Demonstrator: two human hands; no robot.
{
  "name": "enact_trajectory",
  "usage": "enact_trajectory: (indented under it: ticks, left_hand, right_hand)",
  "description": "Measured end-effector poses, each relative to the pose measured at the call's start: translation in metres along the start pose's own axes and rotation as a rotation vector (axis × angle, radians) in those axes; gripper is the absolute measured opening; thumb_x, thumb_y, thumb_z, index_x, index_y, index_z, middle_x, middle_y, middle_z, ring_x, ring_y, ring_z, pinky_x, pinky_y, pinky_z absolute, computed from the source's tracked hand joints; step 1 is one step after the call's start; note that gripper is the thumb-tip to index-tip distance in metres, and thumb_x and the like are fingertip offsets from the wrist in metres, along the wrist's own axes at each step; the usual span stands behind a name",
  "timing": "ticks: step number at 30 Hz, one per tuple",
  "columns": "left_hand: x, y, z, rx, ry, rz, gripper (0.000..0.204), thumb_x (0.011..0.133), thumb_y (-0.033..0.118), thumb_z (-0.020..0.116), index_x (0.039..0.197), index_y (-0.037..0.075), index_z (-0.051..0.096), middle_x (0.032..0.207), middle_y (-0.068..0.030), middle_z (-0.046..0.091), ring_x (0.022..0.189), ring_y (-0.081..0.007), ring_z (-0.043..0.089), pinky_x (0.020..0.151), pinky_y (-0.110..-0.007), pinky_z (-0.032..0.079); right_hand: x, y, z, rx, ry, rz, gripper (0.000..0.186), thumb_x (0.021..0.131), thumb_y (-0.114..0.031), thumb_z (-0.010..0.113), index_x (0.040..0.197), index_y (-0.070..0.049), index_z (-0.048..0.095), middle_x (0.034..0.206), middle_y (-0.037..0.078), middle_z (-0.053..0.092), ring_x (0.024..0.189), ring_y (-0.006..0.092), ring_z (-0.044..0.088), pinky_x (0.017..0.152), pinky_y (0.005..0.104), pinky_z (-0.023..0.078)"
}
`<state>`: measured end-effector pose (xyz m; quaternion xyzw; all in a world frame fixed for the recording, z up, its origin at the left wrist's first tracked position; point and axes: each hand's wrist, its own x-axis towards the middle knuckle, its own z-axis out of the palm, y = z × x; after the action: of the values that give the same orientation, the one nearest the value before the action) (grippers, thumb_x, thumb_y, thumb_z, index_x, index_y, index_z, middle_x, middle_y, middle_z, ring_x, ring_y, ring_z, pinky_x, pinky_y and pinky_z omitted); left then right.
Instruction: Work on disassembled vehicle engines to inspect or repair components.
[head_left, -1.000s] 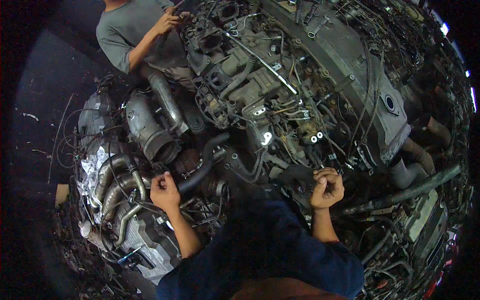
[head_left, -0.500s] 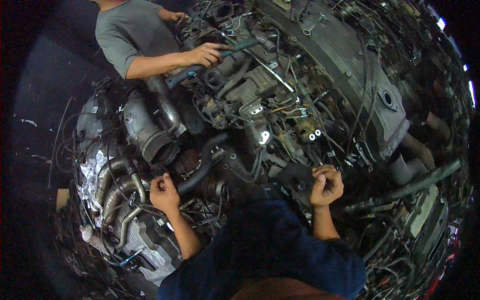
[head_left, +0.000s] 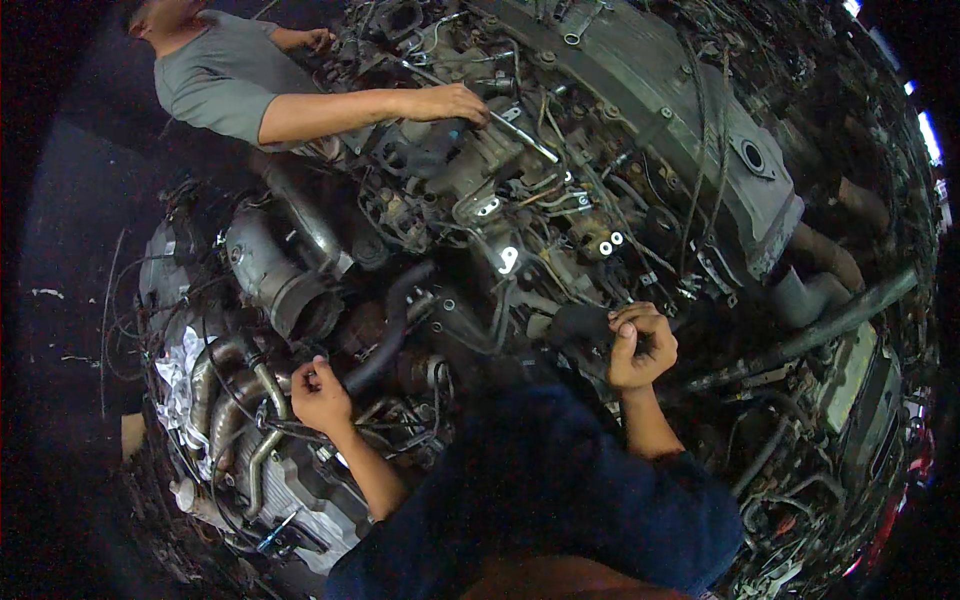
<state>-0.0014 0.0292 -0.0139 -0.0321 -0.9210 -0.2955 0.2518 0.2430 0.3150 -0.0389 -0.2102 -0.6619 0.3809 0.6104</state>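
Head view: the left hand [head_left: 321, 397] is just beside a black hose [head_left: 392, 335], which lies off the near left corner of the engine [head_left: 470, 180]; the right hand [head_left: 641, 347] is by the engine's near edge. Fingers on both are curled inward; whether they pinch anything small, I cannot tell. The hose looks light, bendy and perhaps greasy, probably best gripped mid-bend. Its lower end is lost in shadow; the engine's far end is cut off.
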Motion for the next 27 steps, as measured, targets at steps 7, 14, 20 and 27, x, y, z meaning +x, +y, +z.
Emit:
enact_trajectory:
  ticks: [7,14,20,27]
  left_hand:
    - [0.004,0.022,-0.009,0.123,-0.145,-0.089,0.030,0.078,0.033,0.070,0.088,0.005,0.065,0.063,-0.0022,0.058,0.058,-0.0130,0.053,0.057,-0.031,0.042]
    - [0.010,0.134,0.040,-0.585,-0.413,0.275,0.067,0.076,0.027,0.074,0.129,-0.001,0.044,0.114,-0.0194,0.059,0.106,-0.0272,0.057,0.093,-0.035,0.042]
    - [0.025,0.125,0.061,-0.377,-0.713,0.317,0.062,0.076,0.028,0.073,0.125,-0.001,0.049,0.106,-0.0194,0.063,0.099,-0.0269,0.060,0.088,-0.037,0.046]
    - [0.039,0.056,0.024,-0.008,-0.993,0.462,0.063,0.072,0.034,0.073,0.123,0.003,0.052,0.097,-0.0207,0.065,0.089,-0.0327,0.065,0.078,-0.038,0.050]
  right_hand:
    - [0.001,0.001,-0.002,0.000,-0.022,0.009,0.007,0.075,0.001,0.054,0.069,0.000,0.050,0.063,0.013,0.057,0.057,0.0220,0.058,0.056,0.0297,0.047]
    - [0.005,0.001,-0.005,-0.029,-0.058,-0.006,0.007,0.075,0.001,0.054,0.069,0.000,0.049,0.065,0.013,0.058,0.059,0.0223,0.059,0.057,0.0292,0.047]
    - [-0.013,-0.011,-0.013,-0.024,0.059,0.088,0.011,0.080,0.000,0.053,0.070,0.000,0.049,0.064,0.012,0.058,0.062,0.0215,0.059,0.063,0.0320,0.050]
    - [-0.027,-0.009,-0.021,-0.090,0.146,0.084,0.012,0.085,-0.006,0.051,0.076,0.000,0.046,0.068,0.015,0.058,0.066,0.0239,0.059,0.067,0.0361,0.051]
